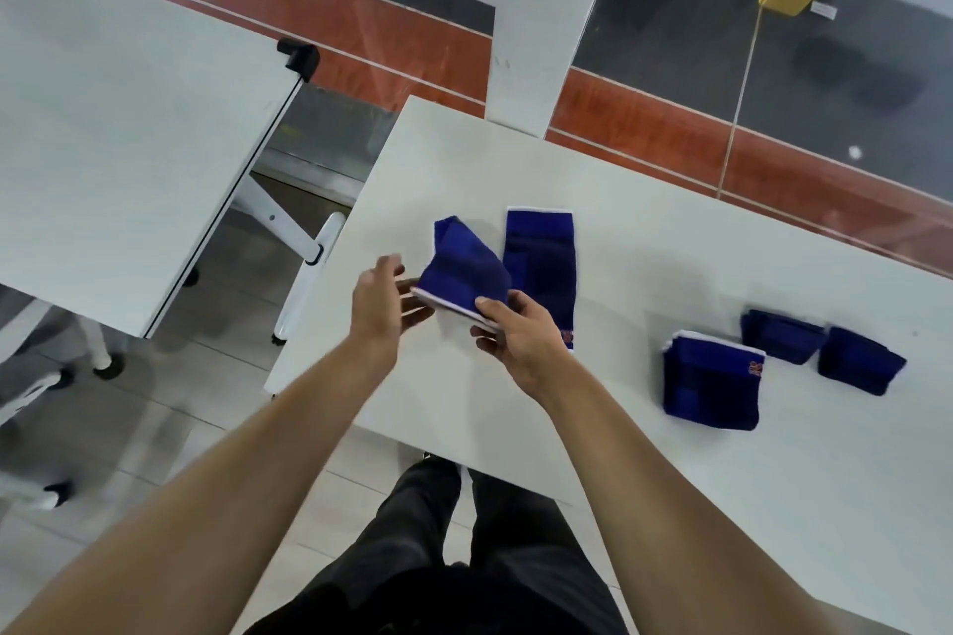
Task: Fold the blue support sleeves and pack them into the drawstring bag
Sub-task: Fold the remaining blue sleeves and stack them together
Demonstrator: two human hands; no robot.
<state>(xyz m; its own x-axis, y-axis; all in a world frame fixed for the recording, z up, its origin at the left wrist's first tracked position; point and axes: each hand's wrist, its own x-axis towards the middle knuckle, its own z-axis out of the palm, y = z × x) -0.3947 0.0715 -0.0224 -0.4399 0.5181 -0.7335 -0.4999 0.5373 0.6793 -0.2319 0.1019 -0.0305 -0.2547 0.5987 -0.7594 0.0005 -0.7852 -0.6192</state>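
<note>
Blue support sleeve [461, 268] held up just above the white table [644, 232], half folded, its white-edged end toward the person, far end sticking up and away. Right hand [521, 333] pinches the white edge at its near right corner, thumb on top, fingers curled beneath. Left hand [379, 302] at the sleeve's left edge, fingers extended toward the cloth and partly blurred; whether it grips the sleeve I cannot tell. Second sleeve [541, 268] lies flat and full length on the table just right of the held one, white band at far end, small red mark at near end, partly behind the right hand. Further right, well apart: folded stack [711, 382] with white edges and a red mark, then two darker folded sleeves [781, 335] [858, 361] side by side. Another white table [129, 129] stands to the left, floor between.
</note>
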